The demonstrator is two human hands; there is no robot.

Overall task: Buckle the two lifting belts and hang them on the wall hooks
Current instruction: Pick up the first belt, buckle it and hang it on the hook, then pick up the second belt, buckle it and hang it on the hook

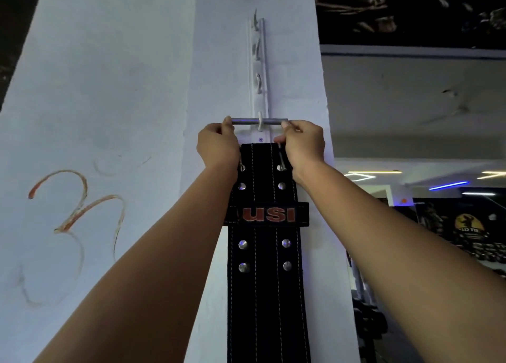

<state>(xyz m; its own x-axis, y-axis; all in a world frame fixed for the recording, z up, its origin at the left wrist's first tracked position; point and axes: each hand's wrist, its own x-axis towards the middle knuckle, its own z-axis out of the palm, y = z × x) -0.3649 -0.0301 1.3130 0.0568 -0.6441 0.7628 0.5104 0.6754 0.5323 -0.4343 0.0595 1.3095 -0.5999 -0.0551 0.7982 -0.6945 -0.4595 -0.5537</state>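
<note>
White vertical hook rail (pixel 258 69) runs up the white plastered pillar (pixel 109 89), w/ several hooks; upper ones bare. Lowest white hook (pixel 260 121) carries the grey metal buckle bar (pixel 258 121) of a black stitched lifting belt (pixel 267 280), which hangs straight down against the pillar (red "USI" keeper loop (pixel 267 214) across it, paired rivets above & below). Left hand (pixel 217 146) closed round the bar's left end; right hand (pixel 304 143) closed on the right end, fingers pinching near a buckle prong (pixel 281 157). Red scribble (pixel 74 212) on pillar at left. Dim gym at right: dark mural, ceiling light strips.
</note>
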